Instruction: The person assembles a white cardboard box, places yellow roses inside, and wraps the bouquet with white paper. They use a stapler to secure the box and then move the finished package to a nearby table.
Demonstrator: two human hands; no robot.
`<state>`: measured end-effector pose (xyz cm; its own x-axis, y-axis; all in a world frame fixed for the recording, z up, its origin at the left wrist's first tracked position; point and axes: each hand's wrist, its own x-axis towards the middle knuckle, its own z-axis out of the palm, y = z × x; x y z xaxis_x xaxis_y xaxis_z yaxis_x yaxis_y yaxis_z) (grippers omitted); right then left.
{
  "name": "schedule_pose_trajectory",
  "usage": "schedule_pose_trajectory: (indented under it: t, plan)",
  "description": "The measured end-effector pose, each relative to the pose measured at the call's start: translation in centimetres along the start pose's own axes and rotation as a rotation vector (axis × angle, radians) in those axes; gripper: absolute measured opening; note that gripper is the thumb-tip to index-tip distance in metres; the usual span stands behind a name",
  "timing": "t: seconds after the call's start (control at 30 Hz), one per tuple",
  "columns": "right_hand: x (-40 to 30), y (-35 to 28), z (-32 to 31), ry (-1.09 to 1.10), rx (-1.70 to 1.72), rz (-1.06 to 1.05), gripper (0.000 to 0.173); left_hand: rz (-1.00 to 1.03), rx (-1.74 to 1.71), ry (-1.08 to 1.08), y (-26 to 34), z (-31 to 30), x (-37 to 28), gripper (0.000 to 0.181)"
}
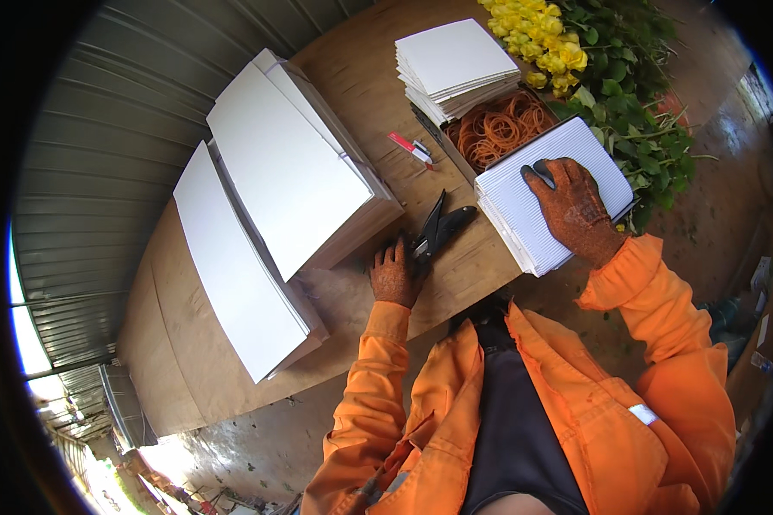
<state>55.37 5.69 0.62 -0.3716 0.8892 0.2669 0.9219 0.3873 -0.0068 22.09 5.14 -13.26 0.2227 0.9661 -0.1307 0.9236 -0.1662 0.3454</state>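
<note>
My left hand, in a rust-brown and black glove, is at the near end of a black hand-held stapler lying on the wooden table. Whether its fingers grip the stapler cannot be told. My right hand, gloved alike, rests on top of a stack of white corrugated cardboard sheets at the table's near right edge. Its thumb and forefinger are bent, and its palm lies on the top sheet. Behind that stack, an open box holds orange-brown rubber bands. A small red and white box lies left of it.
Tall piles of large white card sheets and a narrower pile stand to the left. Smaller white cards are stacked behind the rubber bands. Yellow roses with leafy stems lie at the right. A corrugated metal wall borders the table.
</note>
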Motion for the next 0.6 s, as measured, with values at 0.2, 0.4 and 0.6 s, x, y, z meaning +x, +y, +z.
schedule_pose_trajectory:
  t: [0.2, 0.4, 0.6]
  plan:
    - [0.0, 0.1, -0.1, -0.017, 0.003, 0.005, 0.036, 0.164, -0.764, 0.229, 0.9, -2.9, 0.0, 0.081]
    - [0.0, 0.3, -0.1, 0.008, 0.004, -0.017, 0.035, 0.203, -1.193, 0.098, 6.0, -3.7, 4.0, 0.084]
    - [0.0, 0.2, -0.2, 0.040, 0.080, 0.011, 0.034, 0.291, -0.675, 0.165, 8.9, 3.0, 5.7, 0.119]
